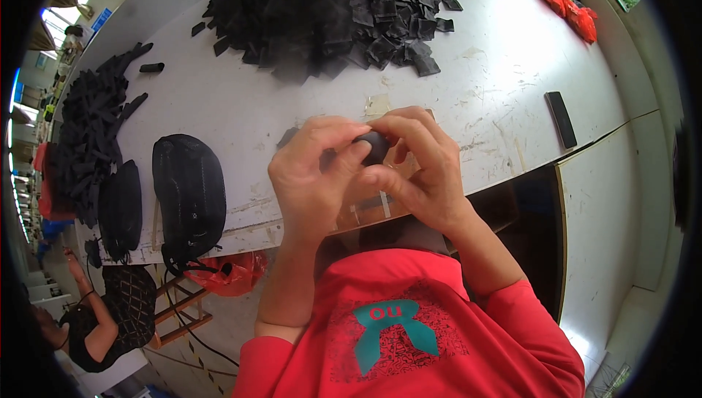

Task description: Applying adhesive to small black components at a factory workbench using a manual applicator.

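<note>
Between the fingertips of both hands, above the table's near edge, is a small black piece (376, 148) that looks soft and curled; its exact kind is hard to make out. My left hand (314, 168) pinches it with thumb and fingers from one side. From the other side my right hand (423, 160) grips it, thumb below and fingers over the top. A big heap of flat black pieces (395, 14) lies farther off on the white table (482, 98). Under my hands a brown patch of the tabletop shows, partly hidden.
At left lie a pile of black strips (91, 116), a short black tube (151, 67) and two black mesh pouches (189, 186) (121, 208). A black bar (561, 120) rests at right; red plastic bags (563, 7) sit far right. Another person (95, 317) sits at lower left.
</note>
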Action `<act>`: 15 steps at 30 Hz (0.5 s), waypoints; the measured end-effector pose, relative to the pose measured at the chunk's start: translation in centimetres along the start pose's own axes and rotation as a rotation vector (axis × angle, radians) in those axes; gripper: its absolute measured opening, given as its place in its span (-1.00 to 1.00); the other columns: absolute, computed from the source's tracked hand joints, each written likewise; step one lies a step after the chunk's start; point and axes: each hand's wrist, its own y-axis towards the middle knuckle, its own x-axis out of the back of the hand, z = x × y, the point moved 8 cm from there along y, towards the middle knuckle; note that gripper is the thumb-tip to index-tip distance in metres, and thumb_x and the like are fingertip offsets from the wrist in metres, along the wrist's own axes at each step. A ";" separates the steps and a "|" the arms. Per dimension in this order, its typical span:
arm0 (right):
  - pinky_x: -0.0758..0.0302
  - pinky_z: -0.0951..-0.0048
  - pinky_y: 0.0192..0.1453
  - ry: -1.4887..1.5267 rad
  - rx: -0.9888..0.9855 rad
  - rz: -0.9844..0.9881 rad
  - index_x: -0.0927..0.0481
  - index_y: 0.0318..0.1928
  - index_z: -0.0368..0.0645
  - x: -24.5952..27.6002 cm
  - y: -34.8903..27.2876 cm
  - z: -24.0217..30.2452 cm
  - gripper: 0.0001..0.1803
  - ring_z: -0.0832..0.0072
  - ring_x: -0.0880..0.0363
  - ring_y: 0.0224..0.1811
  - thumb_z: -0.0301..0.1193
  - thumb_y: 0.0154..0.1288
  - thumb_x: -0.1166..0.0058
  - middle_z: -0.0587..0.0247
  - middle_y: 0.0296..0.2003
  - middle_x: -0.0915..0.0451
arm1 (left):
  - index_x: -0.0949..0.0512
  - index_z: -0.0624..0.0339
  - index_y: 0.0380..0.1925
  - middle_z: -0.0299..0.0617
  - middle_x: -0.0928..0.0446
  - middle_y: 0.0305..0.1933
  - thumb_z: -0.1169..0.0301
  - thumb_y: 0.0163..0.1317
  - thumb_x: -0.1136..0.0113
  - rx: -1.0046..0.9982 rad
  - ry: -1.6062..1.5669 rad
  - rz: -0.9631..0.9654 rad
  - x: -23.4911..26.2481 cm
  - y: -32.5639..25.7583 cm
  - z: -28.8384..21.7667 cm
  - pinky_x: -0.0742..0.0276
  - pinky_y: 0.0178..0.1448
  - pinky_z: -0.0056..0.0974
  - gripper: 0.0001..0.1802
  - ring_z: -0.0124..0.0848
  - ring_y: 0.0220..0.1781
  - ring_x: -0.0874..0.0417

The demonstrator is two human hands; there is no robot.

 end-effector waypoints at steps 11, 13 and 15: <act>-0.36 0.52 -0.54 0.004 -0.076 0.023 -0.52 -0.46 -0.25 -0.7 0.2 -0.4 -0.86 0.44 -0.42 -0.61 -0.61 -0.11 -0.18 0.23 -0.57 -0.43 | -0.50 0.24 -0.28 -0.10 -0.47 -0.25 0.54 0.13 -0.05 0.244 -0.866 -0.156 0.8 -1.9 4.1 -0.26 0.13 -0.10 -0.85 -0.23 -0.09 -0.43; -0.36 0.52 -0.54 -0.004 -0.052 0.012 -0.52 -0.46 -0.25 -0.9 0.1 -0.4 -0.87 0.44 -0.44 -0.60 -0.60 -0.11 -0.18 0.23 -0.57 -0.44 | -0.50 0.25 -0.28 -0.10 -0.48 -0.23 0.54 0.13 -0.05 0.239 -0.843 -0.157 0.8 -2.3 4.3 -0.27 0.13 -0.11 -0.85 -0.24 -0.10 -0.44; -0.36 0.51 -0.54 -0.014 -0.026 -0.004 -0.52 -0.46 -0.25 -0.8 -0.2 -0.2 -0.87 0.44 -0.45 -0.59 -0.60 -0.10 -0.18 0.22 -0.56 -0.44 | -0.46 0.34 -0.25 -0.08 -0.50 -0.23 0.59 0.07 0.00 0.242 -0.671 -0.222 1.1 -2.7 4.1 -0.39 -0.02 -0.32 -0.80 -0.38 -0.17 -0.50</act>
